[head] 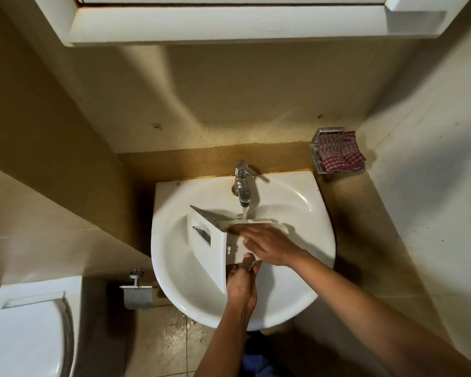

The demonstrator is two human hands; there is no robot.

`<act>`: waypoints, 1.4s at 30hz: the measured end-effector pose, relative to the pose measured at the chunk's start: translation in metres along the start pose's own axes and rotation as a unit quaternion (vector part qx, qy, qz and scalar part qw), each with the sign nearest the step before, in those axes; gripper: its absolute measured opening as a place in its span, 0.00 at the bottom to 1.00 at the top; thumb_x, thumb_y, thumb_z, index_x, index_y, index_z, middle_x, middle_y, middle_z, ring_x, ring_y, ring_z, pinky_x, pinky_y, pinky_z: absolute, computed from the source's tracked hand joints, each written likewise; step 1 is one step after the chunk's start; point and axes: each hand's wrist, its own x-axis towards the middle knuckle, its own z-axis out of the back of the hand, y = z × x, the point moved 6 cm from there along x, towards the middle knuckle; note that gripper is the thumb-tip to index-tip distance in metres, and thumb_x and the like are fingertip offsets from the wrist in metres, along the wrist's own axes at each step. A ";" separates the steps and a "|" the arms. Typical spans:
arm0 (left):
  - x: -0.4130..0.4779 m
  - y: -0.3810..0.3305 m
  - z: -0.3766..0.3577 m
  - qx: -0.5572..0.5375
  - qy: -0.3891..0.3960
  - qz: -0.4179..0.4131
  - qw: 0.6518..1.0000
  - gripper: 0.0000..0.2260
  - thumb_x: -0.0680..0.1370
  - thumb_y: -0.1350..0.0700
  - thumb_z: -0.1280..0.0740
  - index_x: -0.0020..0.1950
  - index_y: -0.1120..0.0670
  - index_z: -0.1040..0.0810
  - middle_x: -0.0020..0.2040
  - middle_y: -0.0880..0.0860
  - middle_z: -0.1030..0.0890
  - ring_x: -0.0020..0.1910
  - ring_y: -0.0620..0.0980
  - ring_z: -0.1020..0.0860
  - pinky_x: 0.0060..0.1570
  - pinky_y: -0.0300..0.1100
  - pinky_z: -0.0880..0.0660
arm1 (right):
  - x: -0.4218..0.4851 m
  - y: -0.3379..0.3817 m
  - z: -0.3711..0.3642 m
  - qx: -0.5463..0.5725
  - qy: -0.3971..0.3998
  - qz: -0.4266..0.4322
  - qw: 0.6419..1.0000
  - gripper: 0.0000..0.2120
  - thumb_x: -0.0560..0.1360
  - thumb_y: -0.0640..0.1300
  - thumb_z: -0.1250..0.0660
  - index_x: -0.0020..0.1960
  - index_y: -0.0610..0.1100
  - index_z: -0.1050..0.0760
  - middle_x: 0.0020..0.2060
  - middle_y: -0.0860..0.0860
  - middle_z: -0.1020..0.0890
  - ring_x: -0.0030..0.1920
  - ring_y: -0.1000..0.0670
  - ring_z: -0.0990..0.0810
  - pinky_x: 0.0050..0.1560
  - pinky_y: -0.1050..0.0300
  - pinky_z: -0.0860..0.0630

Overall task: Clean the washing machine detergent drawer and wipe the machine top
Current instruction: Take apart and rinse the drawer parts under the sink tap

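Observation:
A white detergent drawer (206,238) is held over the white sink (297,270), its front panel facing left. Water runs from the chrome tap (242,186) onto the drawer's far end. My left hand (241,284) grips the drawer's near edge from below, thumb on top. My right hand (269,244) lies across the top of the drawer with fingers stretched out flat, pressing on its inside. The drawer's compartments are mostly hidden under that hand.
A red-and-white checked cloth (340,155) sits in a metal wall holder at the right of the sink. A toilet (25,338) stands at the lower left, a paper holder (138,293) beside it. A white cabinet (229,20) hangs overhead.

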 end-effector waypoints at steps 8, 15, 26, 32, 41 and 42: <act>-0.001 0.000 -0.004 0.035 0.004 0.018 0.999 0.09 0.80 0.70 0.41 0.56 0.63 0.25 0.50 0.59 0.20 0.45 0.49 0.21 0.40 0.33 0.21 | 0.009 0.033 0.000 0.002 -0.138 -0.034 0.990 0.23 0.78 0.48 0.50 0.64 0.41 0.24 0.65 0.47 0.23 0.66 0.49 0.27 0.69 0.54 0.37; -0.012 -0.012 -0.009 -0.019 0.015 -0.023 0.999 0.09 0.79 0.71 0.40 0.50 0.59 0.24 0.36 0.52 0.19 0.33 0.44 0.19 0.44 0.44 0.19 | -0.019 -0.025 0.017 -0.051 -0.176 -0.095 0.979 0.24 0.79 0.52 0.53 0.62 0.45 0.23 0.57 0.49 0.19 0.58 0.46 0.22 0.59 0.52 0.29; -0.020 -0.051 -0.033 -0.014 -0.023 -0.096 0.995 0.13 0.79 0.69 0.38 0.62 0.59 0.29 0.52 0.54 0.24 0.47 0.48 0.23 0.46 0.45 0.19 | 0.000 -0.043 0.029 0.287 -0.073 -0.269 0.917 0.22 0.80 0.55 0.42 0.52 0.36 0.22 0.47 0.41 0.18 0.47 0.45 0.21 0.47 0.55 0.31; -0.017 -0.074 -0.037 -0.042 -0.017 -0.111 0.993 0.13 0.79 0.70 0.41 0.62 0.59 0.31 0.43 0.54 0.26 0.38 0.50 0.27 0.33 0.40 0.21 | 0.012 -0.015 0.055 -0.012 0.018 -0.017 1.000 0.43 0.65 0.75 0.40 0.74 0.54 0.38 0.70 0.54 0.31 0.69 0.54 0.35 0.67 0.55 0.37; -0.017 -0.087 -0.025 0.192 0.036 -0.137 0.971 0.10 0.79 0.64 0.36 0.59 0.55 0.25 0.53 0.51 0.20 0.51 0.47 0.23 0.56 0.43 0.27 | 0.005 -0.016 0.065 0.130 -0.033 -0.064 0.989 0.25 0.76 0.50 0.32 0.72 0.50 0.32 0.66 0.53 0.26 0.58 0.55 0.23 0.58 0.65 0.31; -0.015 -0.085 -0.014 0.227 0.009 -0.139 0.964 0.08 0.78 0.63 0.35 0.55 0.54 0.25 0.52 0.52 0.21 0.50 0.49 0.23 0.55 0.45 0.27 | 0.003 -0.018 0.064 0.179 -0.034 -0.083 0.980 0.24 0.76 0.49 0.31 0.71 0.49 0.30 0.66 0.54 0.25 0.60 0.56 0.23 0.59 0.65 0.30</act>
